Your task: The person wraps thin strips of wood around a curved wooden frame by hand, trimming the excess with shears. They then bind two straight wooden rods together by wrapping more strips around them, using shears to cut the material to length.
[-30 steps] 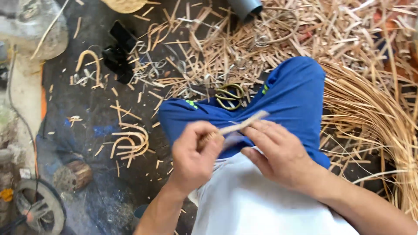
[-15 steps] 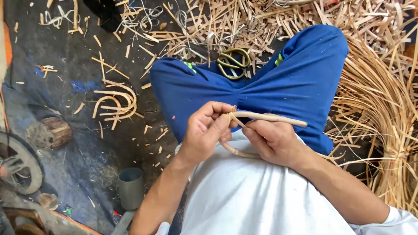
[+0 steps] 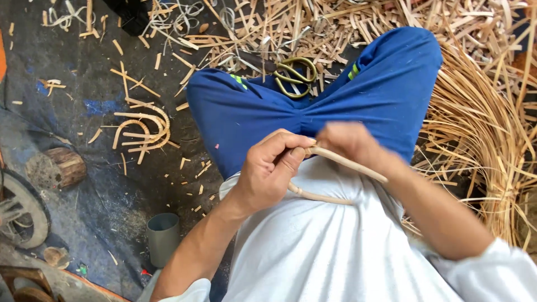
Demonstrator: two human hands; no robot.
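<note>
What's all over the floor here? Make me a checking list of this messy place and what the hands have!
Surface: dark floor, dusty, with blue smears.
Job's things: bent cane strip, looped over the lap.
Clutter: cane offcuts, piled strips, scissors between the knees.
Hands: left hand pinches the cane strip; right hand grips it, blurred.
Cables: nothing seen.
Surroundings: wood stump, grey cup, wheel.
</note>
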